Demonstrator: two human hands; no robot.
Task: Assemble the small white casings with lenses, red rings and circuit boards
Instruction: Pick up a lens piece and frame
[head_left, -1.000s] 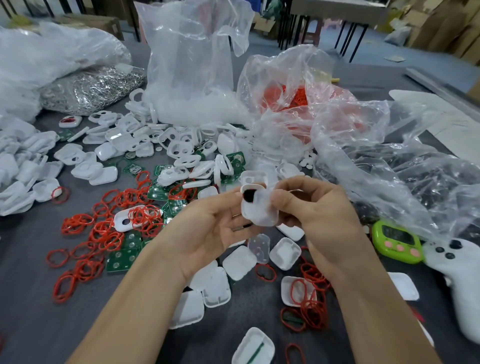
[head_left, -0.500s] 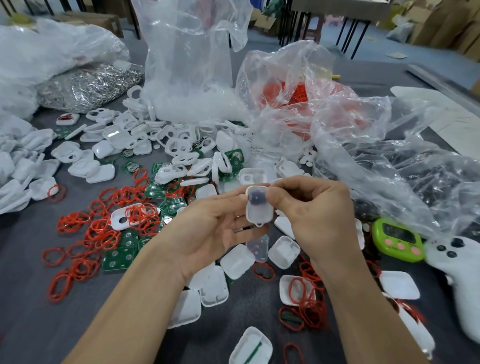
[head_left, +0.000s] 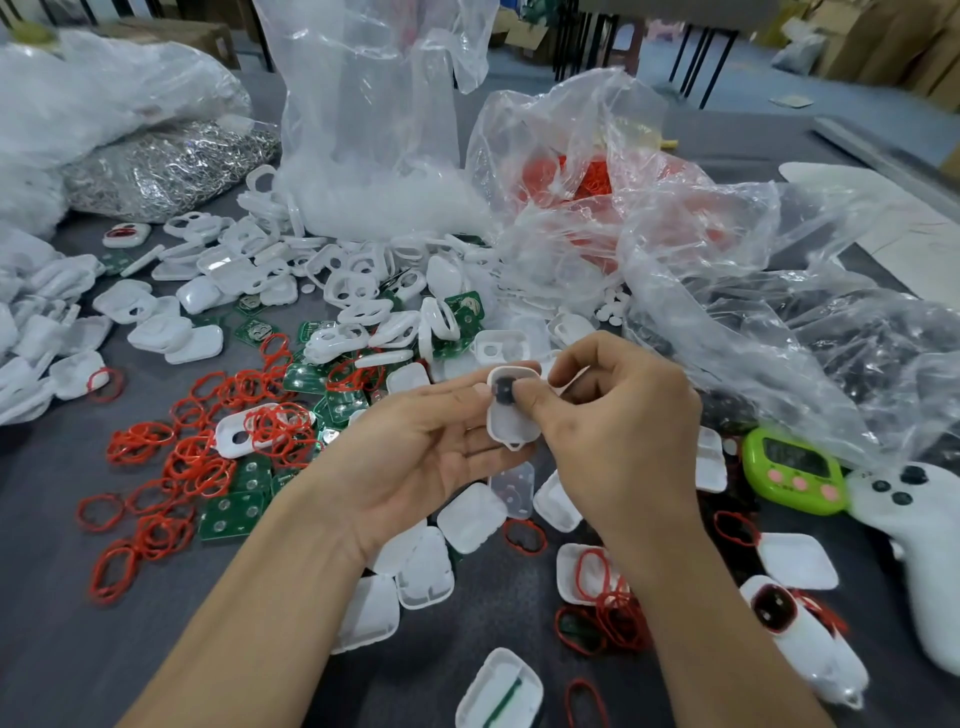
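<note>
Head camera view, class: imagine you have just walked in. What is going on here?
A person is assembling small parts over a cluttered table. The left hand holds a white casing, while the right hand pinches its upper end, thumb beside a dark lens sitting in the casing's hole. Loose red rings, green circuit boards and spare casings lie spread on the table; no ring or board shows in the held casing.

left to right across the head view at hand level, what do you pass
loose red rings → left hand → white casing pinched between both hands → right hand → green timer → white controller
</note>
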